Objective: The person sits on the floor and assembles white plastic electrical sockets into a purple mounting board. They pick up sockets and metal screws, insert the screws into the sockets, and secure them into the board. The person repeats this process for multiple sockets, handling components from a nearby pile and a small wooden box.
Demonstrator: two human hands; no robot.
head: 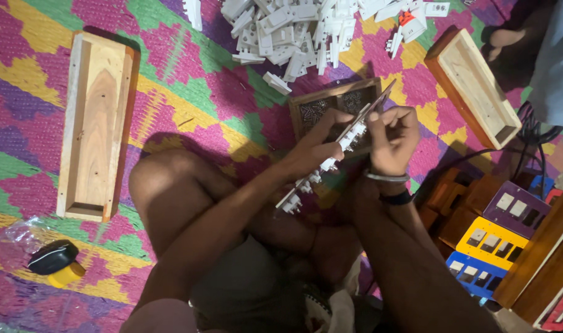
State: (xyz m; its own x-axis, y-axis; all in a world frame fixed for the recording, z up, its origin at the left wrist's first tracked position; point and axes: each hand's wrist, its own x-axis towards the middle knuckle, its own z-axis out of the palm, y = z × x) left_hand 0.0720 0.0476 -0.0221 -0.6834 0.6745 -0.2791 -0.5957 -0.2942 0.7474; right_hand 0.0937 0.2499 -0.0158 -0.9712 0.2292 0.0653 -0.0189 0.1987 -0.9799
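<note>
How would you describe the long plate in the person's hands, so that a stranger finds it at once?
Start at the pile of white switch parts at the top of the patterned mat, then look down to the two hands. The left hand and right hand grip a long narrow plate, tilted, with white switches along it. Unlike the loose parts, it is off the mat.

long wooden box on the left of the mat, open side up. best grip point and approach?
Judging from above: take the long wooden box across its two long side walls near mid-length, coming straight down. It lies flat, open face up, with bare mat along both long sides, and the thin walls give parallel faces to pinch. Both the left hand and right hand are occupied with a switch strip.
</note>
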